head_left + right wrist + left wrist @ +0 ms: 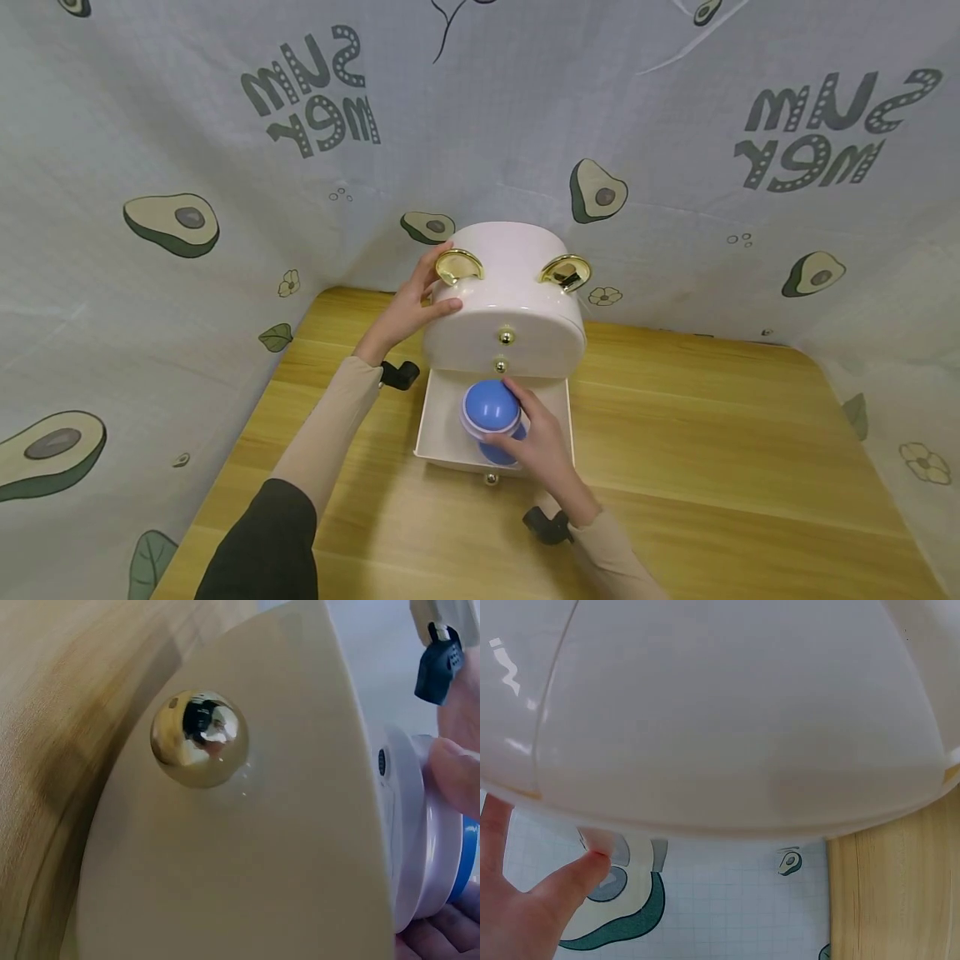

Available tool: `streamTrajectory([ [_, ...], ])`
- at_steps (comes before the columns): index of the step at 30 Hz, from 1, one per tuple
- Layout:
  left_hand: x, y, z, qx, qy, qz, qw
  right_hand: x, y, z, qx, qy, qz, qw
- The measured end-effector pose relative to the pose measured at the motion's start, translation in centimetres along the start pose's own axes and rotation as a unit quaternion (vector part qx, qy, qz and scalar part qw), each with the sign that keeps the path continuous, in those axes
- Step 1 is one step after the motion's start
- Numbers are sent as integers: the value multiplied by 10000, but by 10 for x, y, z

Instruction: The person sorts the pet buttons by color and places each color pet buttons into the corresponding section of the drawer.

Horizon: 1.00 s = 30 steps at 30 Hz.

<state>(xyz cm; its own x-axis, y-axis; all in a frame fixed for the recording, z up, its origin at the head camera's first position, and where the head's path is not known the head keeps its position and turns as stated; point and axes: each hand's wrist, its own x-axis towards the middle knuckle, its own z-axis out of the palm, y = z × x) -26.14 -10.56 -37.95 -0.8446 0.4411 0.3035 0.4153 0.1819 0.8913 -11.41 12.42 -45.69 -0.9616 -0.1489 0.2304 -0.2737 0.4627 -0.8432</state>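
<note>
A glossy white storage box (510, 267) with gold ear-shaped pieces stands on the table, its bottom drawer (438, 435) pulled out. My left hand (405, 317) rests against the box's left side, thumb near the front edge, fingers beside the left gold ear (458, 267). My right hand (543, 446) holds a round white container with a blue domed top (491, 405) over the drawer, thumb and fingers on opposite sides. In the right wrist view, its white stepped body (420, 825) shows behind the drawer front. Another blue rounded piece (497, 454) shows partly hidden under it.
Gold round knobs (506, 336) sit on the box front, and another knob (199, 739) on the drawer front. The wooden table (712, 450) extends on both sides. A pale cloth (487, 108) printed with avocados hangs behind. Black camera mounts (547, 527) are on both wrists.
</note>
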Motion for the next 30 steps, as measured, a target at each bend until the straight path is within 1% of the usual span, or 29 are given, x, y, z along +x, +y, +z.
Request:
streamTrajectory([
  [2,0,0,0,2,-13,-1,10000,1,1,3,-91,1,-34,10000],
  [6,1,-1,1,1,-34,12,10000,0,2,6,-106,0,-34,9999],
  [12,0,0,2,30,-2,0,10000,1,3,7,-232,-72,-54,9997],
  [16,0,-1,1,9,-28,11,10000,1,5,7,-330,-78,-139,9993],
  [18,0,-1,1,5,-48,37,10000,1,6,7,-289,-36,-191,9994],
  [20,0,-1,0,-21,-68,26,10000,0,8,7,-299,10,-326,9990],
  [21,-1,5,0,-37,-83,21,10000,0,9,6,-289,37,-388,9988],
  [24,0,5,0,-16,-44,8,10000,-3,12,4,-249,117,-538,9982],
  [26,0,5,0,27,-6,-33,10000,-5,12,2,-226,151,-566,9980],
  [27,0,4,0,42,14,-16,10000,-6,11,0,-154,164,-545,9983],
  [28,1,-1,0,66,37,-17,10000,-7,11,-1,-64,175,-525,9984],
  [30,1,-2,0,65,40,-28,10000,-9,10,-5,131,170,-491,9986],
])
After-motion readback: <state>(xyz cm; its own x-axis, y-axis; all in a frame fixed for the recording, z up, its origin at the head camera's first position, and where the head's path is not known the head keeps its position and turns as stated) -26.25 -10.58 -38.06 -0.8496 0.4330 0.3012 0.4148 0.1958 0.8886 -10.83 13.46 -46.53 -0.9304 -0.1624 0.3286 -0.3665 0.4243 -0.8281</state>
